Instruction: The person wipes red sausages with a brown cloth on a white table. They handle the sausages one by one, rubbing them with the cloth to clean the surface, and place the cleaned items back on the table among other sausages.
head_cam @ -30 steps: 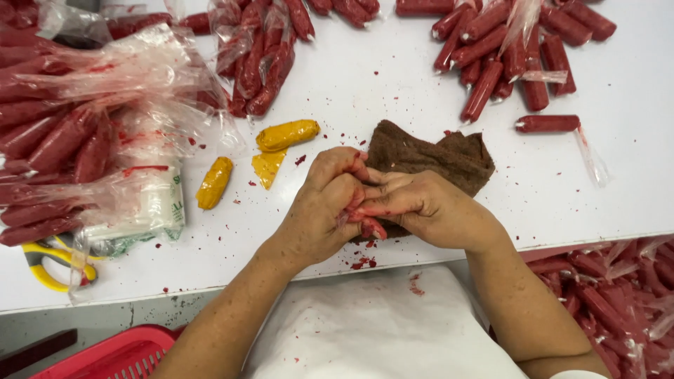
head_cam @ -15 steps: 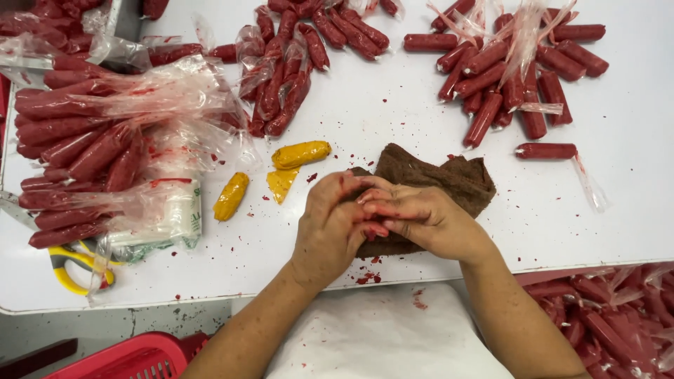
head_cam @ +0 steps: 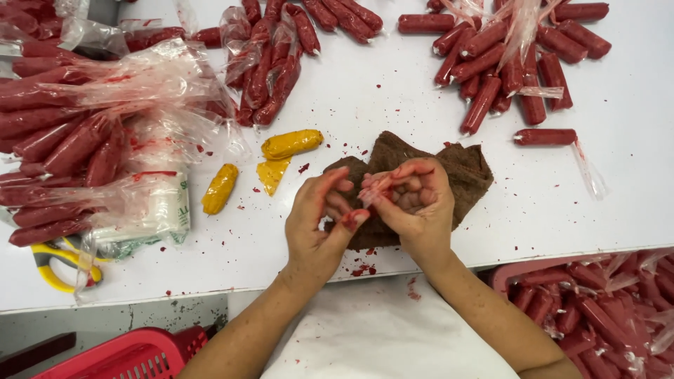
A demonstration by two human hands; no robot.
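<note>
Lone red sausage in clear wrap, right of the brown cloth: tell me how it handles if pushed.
The lone red sausage in clear wrap is round, so it would probably roll on the white table. It looks firm and keeps its shape. The film may be slippery, and its loose tail would likely drag.

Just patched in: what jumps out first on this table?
The two red-stained hands, left hand and right hand, meet at centre over a crumpled brown cloth. Heaps of dark red sausages in clear plastic wrap fill the table's left side, with yellow sausage-shaped pieces between.
</note>
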